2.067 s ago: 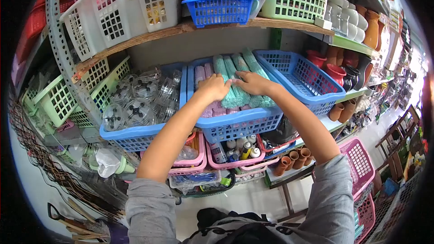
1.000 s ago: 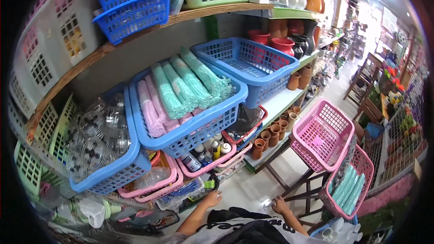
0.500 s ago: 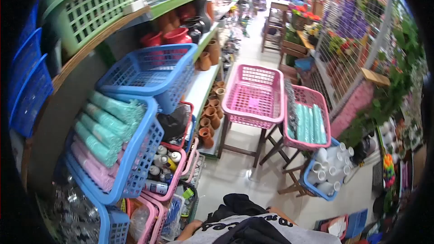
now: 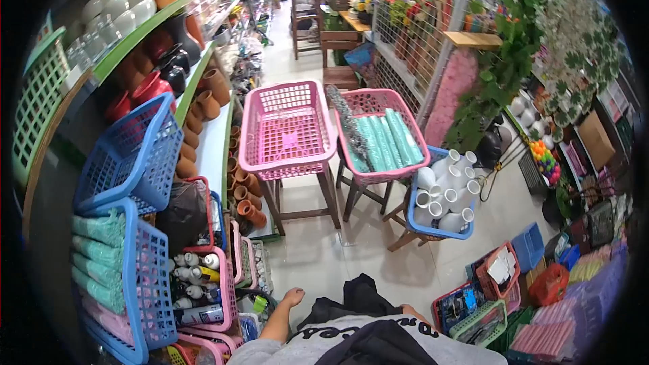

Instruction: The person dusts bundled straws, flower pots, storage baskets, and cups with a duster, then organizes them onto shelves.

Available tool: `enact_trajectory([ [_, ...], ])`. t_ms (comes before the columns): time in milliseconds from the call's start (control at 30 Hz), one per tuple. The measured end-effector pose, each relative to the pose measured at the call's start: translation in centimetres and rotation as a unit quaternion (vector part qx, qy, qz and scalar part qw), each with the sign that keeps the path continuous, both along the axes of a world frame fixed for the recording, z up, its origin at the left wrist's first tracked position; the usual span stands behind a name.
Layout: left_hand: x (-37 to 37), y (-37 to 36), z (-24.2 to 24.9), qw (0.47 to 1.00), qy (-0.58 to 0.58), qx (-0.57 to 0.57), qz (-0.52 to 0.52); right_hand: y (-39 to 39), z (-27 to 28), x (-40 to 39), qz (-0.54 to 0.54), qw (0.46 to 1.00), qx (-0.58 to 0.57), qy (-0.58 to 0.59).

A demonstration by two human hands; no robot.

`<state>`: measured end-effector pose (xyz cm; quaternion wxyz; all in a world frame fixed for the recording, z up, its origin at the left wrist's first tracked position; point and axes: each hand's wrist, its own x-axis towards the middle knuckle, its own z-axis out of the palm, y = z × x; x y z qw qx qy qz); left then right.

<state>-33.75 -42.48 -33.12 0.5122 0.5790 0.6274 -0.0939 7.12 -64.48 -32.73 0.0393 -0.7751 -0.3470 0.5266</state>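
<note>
My left hand (image 4: 293, 296) hangs in front of my body above the tiled floor, its fingers curled in, with nothing visible in it. Nearest to it, on the left, is a pink basket (image 4: 226, 290) of bottles and spray cans. Of my right arm (image 4: 409, 310) only a short stretch of skin shows beside the dark cloth on my grey shirt; the hand itself is hidden. Ahead, a pink basket (image 4: 289, 167) with nothing in it sits on a dark wooden stool. Beside it, another pink basket (image 4: 382, 177) holds teal wrapped rolls (image 4: 387, 140) and a grey tinsel-like strand.
A blue basket (image 4: 439, 232) of white vases stands on a low stool at right. Blue baskets (image 4: 152, 284) are stacked at left, with teal and pink bundles. Shelves (image 4: 138, 35) of pots line the left side; a wire rack (image 4: 405, 40) of flowers stands right of the aisle.
My view has turned right, so the baskets and stools sit further left. My left arm has come out from my side, showing the hand and forearm. More goods appear at lower right.
</note>
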Motion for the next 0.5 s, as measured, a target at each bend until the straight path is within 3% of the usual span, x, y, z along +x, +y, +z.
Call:
enact_trajectory([
  [67,2.7,1.1,1.6,0.996,-0.044,-0.059,0.060,0.5,1.4,-0.1,-0.107,0.993,-0.025,-0.040],
  [167,6.2,3.2,1.7,0.995,-0.075,-0.065,0.014,2.2,0.0,2.9,-0.049,0.998,0.023,-0.023],
  [300,11.8,8.4,-0.1,0.984,-0.139,0.096,-0.049,5.7,-0.2,4.8,-0.082,0.987,0.137,-0.019],
  [400,18.2,11.9,5.7,0.959,-0.238,0.151,-0.026,10.2,2.0,6.2,-0.110,0.971,0.203,0.066],
  [500,24.0,14.7,13.0,0.927,-0.326,0.175,-0.054,15.6,7.6,6.4,-0.143,0.936,0.302,0.109],
])
